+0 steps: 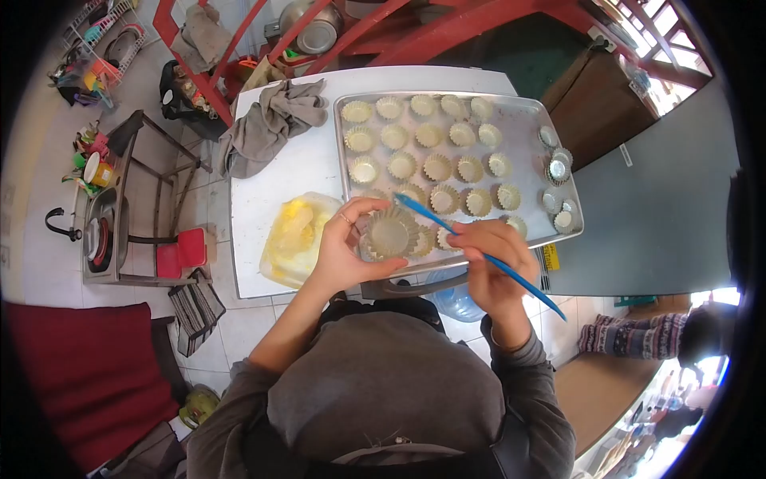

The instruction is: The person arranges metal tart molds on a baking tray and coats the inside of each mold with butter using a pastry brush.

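Fluted mold (pixel 392 232): was round, dull grey-beige, gripped at its rim by the left hand (pixel 345 249) above the tray (pixel 520 134).
Blue tool (pixel 428 213): was pinched in the right hand (pixel 496 259), tip near the mold.
Tray rows: were similar molds (pixel 438 168).

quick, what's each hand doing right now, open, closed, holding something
Left hand: closed on the rim of a fluted tin.
Right hand: closed, holding a slim blue tool like a pen.
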